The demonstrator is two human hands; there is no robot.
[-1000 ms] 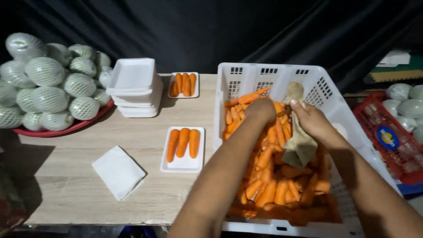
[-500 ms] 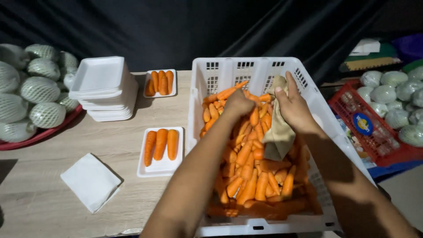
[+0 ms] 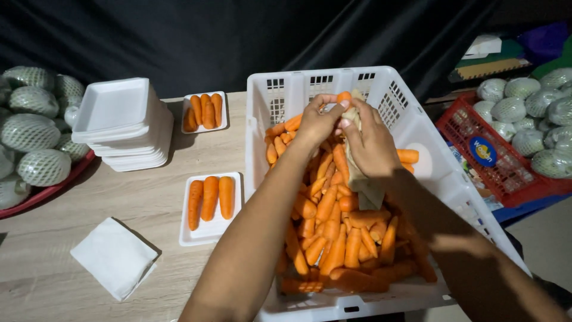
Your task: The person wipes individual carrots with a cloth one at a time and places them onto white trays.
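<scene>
Both hands are raised over the white plastic crate (image 3: 417, 128) of carrots: one orange carrot (image 3: 344, 97) is pinched by the left hand (image 3: 317, 122), and a brown cloth (image 3: 361, 173) is gripped by the right hand (image 3: 372, 143).

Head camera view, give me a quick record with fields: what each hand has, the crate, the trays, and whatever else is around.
left hand: left hand grips a carrot above the crate
right hand: right hand holds a beige cloth against that carrot
crate: white plastic crate piled with loose carrots
near tray: foam tray with three carrots
far tray: second foam tray with carrots
stack: empty foam trays
table: wooden table with a white folded cloth
sides: net-wrapped pale fruit left; red basket right
</scene>
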